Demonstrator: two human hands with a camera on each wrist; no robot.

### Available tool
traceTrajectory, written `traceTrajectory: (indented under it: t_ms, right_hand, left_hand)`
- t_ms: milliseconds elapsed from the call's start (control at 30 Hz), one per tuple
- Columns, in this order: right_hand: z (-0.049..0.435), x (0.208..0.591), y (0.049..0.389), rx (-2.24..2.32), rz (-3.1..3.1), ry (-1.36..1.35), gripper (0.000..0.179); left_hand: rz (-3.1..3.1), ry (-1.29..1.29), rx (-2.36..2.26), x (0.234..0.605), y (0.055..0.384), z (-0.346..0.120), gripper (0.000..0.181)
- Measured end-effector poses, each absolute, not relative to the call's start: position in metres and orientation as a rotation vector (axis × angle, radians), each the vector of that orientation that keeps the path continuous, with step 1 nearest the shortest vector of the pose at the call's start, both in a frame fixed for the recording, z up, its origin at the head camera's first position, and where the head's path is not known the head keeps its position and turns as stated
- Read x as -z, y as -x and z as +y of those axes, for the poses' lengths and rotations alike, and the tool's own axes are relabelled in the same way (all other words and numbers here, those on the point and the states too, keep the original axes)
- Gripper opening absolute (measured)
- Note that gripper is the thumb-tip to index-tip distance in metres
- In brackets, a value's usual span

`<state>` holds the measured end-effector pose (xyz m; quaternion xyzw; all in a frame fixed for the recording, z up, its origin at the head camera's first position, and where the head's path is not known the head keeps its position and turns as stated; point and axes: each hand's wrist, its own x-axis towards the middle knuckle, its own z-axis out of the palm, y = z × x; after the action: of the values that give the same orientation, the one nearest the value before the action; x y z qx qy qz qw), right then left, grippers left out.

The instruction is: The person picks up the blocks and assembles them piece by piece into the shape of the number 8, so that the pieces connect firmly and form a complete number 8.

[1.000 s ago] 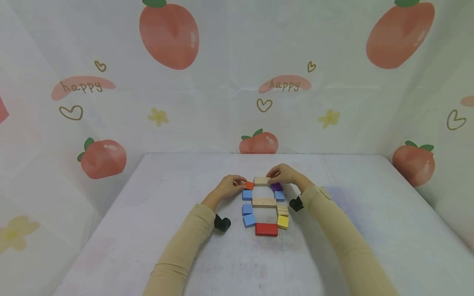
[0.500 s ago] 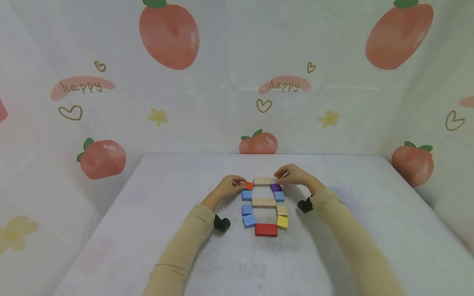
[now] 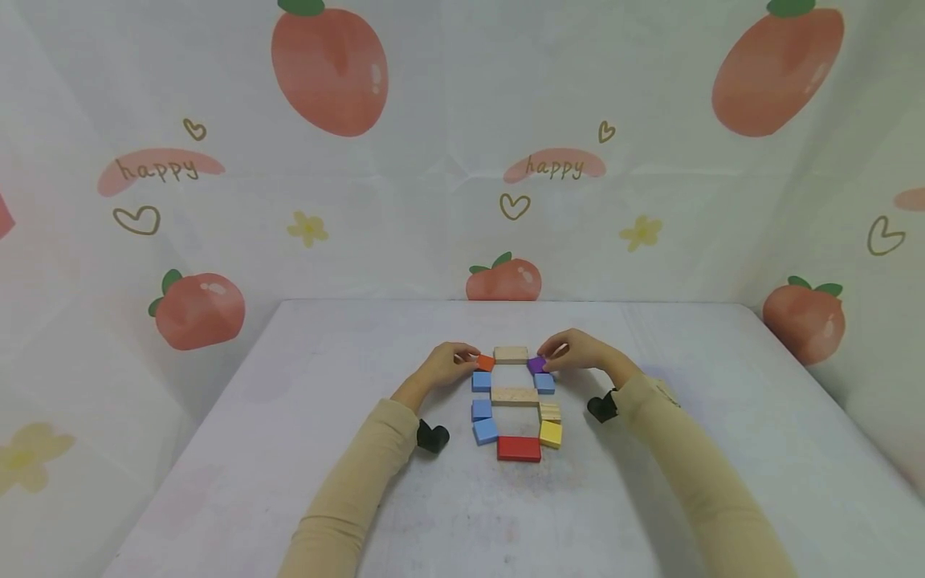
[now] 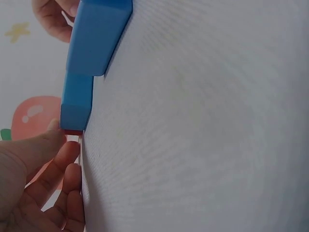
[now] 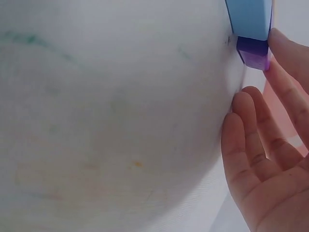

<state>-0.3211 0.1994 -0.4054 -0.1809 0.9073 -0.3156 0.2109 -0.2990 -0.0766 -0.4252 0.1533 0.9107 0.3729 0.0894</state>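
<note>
In the head view my left hand (image 3: 444,364) pinches the orange block (image 3: 485,364) at the upper left of a block outline. In the left wrist view its thumb and forefinger meet at the block's end, mostly hidden behind blue blocks (image 4: 77,102). My right hand (image 3: 578,351) has its thumb and forefinger on the purple block (image 3: 537,365), at the upper right; the right wrist view shows that purple block (image 5: 253,52) beyond a light blue one (image 5: 250,18). Between the two hands lies a plain wood block (image 3: 511,355).
Below them stand blue blocks (image 3: 486,431) on the left, another wood bar (image 3: 515,396) across the middle, a striped wood block (image 3: 550,412) and a yellow block (image 3: 551,434) on the right, and a red block (image 3: 519,449) at the bottom. All lie on a white table (image 3: 347,482).
My right hand has left the wood block's right end, moved right, and come down onto the purple block. My left hand has stayed at the orange block.
</note>
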Motion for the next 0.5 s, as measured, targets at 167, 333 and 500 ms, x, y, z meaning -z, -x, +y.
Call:
traceTrajectory:
  t_ms: [167, 333, 500]
  right_hand:
    - [0.2006, 0.4041, 0.32, 0.887, 2.53, 0.511, 0.033]
    - [0.2003, 0.4033, 0.3185, 0.889, 2.537, 0.508, 0.032]
    - [0.2003, 0.4026, 0.317, 0.89, 2.545, 0.508, 0.032]
  left_hand:
    - [2.703, -0.44, -1.108, 0.4252, 0.2992, -0.0768, 0.027]
    - [2.704, -0.437, -1.102, 0.4261, 0.2998, -0.0768, 0.028]
    - [2.713, -0.445, -1.103, 0.4269, 0.2993, -0.0766, 0.027]
